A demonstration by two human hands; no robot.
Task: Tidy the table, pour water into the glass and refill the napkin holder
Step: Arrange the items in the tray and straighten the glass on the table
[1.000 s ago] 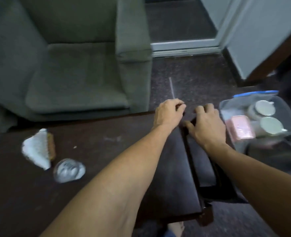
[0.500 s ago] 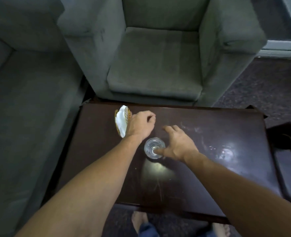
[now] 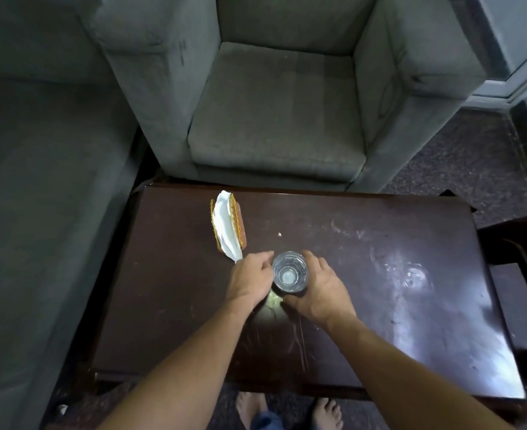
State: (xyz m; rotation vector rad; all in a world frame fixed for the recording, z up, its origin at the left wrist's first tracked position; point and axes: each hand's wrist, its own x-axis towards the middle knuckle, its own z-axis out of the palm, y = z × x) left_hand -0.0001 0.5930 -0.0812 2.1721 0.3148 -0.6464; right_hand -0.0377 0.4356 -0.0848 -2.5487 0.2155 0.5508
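A clear drinking glass stands upright near the middle of the dark wooden table. My right hand wraps its right side, with the thumb below it. My left hand lies against the glass's left side, fingers loosely curved, gripping nothing. Just beyond my left hand, a woven brown napkin holder stands with white napkins in it. No water container is in view.
A grey armchair stands right behind the table's far edge, and a grey sofa runs along the left. A dark side table or stool sits at the right. My bare feet show under the near edge.
The view swung from the table's right end to its middle. My left hand left the napkin holder and came beside the glass. My right hand closed around the glass.
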